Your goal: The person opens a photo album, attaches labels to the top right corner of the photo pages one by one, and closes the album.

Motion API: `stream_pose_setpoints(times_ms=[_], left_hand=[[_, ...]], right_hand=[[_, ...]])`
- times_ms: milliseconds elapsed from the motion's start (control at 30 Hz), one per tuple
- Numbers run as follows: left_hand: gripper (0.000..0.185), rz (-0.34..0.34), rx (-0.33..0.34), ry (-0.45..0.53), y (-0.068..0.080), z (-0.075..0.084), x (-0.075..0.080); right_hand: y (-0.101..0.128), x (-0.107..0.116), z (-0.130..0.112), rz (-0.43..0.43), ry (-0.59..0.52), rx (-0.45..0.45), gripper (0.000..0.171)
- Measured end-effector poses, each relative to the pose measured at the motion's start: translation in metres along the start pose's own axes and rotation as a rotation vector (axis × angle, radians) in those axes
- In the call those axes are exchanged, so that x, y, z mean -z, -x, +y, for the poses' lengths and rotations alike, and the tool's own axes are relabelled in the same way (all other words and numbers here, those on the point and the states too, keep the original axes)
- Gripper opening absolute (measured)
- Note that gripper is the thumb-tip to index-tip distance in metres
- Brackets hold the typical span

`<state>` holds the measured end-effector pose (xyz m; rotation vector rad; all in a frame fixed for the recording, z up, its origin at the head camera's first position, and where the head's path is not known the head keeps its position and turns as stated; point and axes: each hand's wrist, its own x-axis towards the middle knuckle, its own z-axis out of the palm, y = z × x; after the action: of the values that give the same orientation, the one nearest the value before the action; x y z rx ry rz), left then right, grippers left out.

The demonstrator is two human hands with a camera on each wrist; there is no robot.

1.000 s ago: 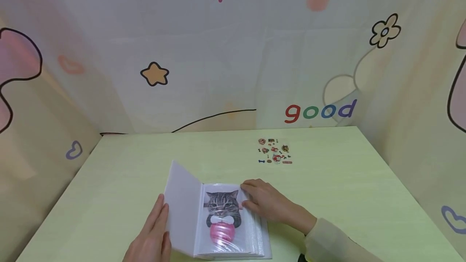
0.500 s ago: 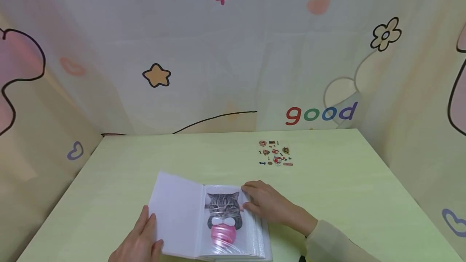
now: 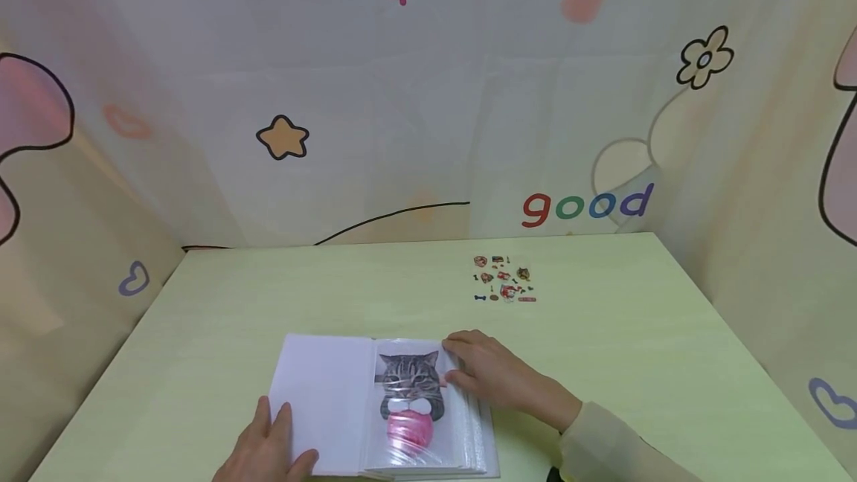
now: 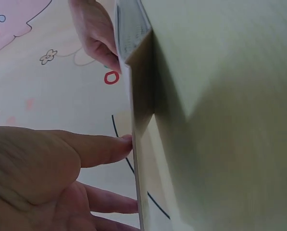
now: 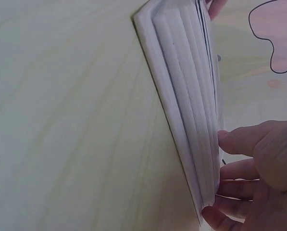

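A photo album lies near the front of the table with its white cover spread to the left. Its first clear sleeve shows a picture of a striped cat above a pink round shape. My left hand rests its extended fingers and thumb on the cover's outer left part. The left wrist view shows the cover edge-on, slightly above the table along its outer side. On the right, my right hand touches the sleeve's upper right edge, its fingertips against the stacked pages in the right wrist view.
A clear sheet of small stickers lies farther back on the pale green table. Behind the table hangs a printed cloth, with more cloth at both sides. A small dark object shows at the front edge beside the right sleeve.
The album's cover has swung left and down from a raised angle to nearly flat, my left hand moving with it. My right hand has stayed at the page edge.
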<state>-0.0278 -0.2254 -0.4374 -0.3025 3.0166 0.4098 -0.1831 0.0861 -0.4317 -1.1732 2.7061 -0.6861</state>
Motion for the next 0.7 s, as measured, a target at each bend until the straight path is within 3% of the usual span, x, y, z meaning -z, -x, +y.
stream_pose_setpoints(times_ms=[600,700], left_hand=[[0.083,-0.131,0.058,-0.040,-0.009,0.009,-0.012],[0.082,-0.136,0.043,-0.061,-0.009,0.009,-0.014]], right_hand=[[-0.002,-0.001,0.001,-0.012,-0.007,-0.012,0.049],[-0.002,-0.001,0.001,-0.013,-0.002,-0.013,0.049]])
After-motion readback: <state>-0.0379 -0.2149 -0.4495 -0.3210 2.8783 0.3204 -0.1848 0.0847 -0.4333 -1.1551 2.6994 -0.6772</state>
